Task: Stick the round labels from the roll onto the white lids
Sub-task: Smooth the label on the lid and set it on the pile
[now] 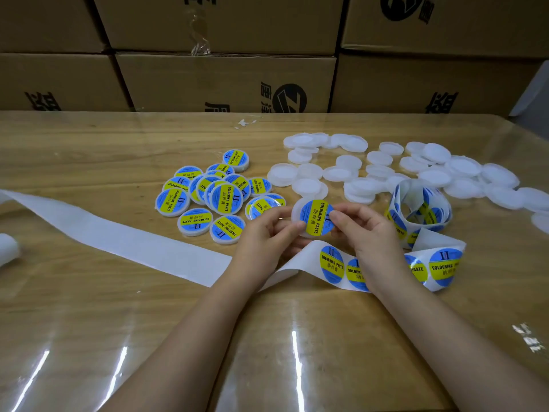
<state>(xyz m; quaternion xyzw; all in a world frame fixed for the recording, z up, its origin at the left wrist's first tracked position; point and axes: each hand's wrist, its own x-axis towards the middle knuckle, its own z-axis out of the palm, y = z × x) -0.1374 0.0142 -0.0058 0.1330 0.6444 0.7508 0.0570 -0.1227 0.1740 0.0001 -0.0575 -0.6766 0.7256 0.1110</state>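
1. Between both hands sits a white lid [296, 210], its round label [316, 217] facing up.
2. The left hand [267, 230] pinches its left edge; the right hand [366, 233] pinches the right, thumb on the label.
3. Left of the grip: labelled lids [214, 195]; right of it: bare lids [430, 171], roll [421, 205].

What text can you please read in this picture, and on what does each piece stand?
"SOLDERING PASTE", "II", "助焊膏": label on the held lid.
Same text: labels on the strip and on the finished lids.
Cartons: black logo and cut-off characters, not readable.
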